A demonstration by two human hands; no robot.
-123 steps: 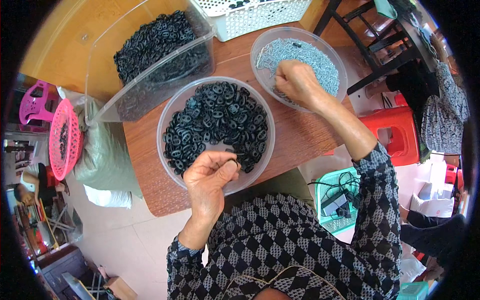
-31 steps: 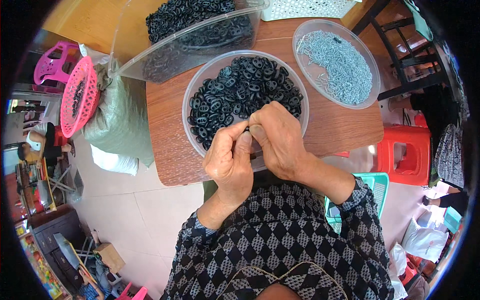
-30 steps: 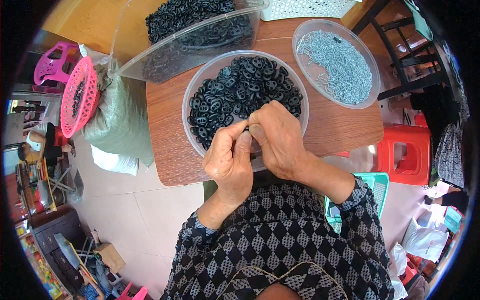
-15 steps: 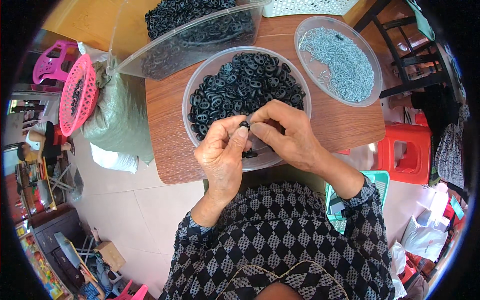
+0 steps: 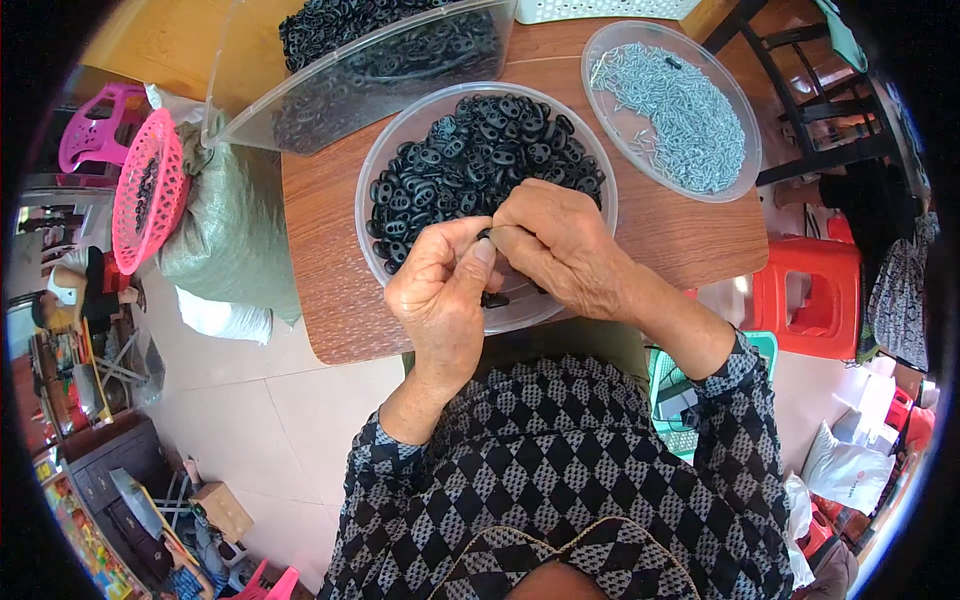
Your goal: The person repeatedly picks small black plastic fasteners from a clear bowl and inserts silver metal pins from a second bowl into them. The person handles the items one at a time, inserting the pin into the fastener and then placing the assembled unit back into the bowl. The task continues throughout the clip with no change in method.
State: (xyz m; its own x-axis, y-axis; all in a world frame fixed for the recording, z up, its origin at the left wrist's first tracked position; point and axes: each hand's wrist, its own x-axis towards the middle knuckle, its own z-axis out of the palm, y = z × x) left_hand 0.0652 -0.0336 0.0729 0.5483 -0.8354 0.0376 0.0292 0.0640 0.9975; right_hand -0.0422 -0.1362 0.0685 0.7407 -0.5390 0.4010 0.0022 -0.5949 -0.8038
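Observation:
In the middle of the head view, my left hand (image 5: 441,295) pinches a small black plastic piece (image 5: 485,234) between thumb and fingertips. My right hand (image 5: 565,248) is closed against it, thumb and forefinger pressed together; what they pinch is hidden. Both hands are over the near part of a round clear tub (image 5: 364,215). Heaped in that tub are many black oval pieces with two holes (image 5: 470,150), resembling cord locks. Another black piece (image 5: 495,299) shows just below my fingers. To the right, a shallow clear tray (image 5: 757,165) holds small silvery spring-like parts (image 5: 680,120).
A large clear bin (image 5: 345,85) with more black pieces stands at the back left of the wooden table (image 5: 325,290). Left of it, a pink basket (image 5: 170,200) rests by a green sack (image 5: 235,240). A red stool (image 5: 815,290) and turquoise basket (image 5: 765,350) are at right.
My right hand has turned and closed in tighter against my left fingertips, so less of the black piece shows. The whole view has shifted slightly.

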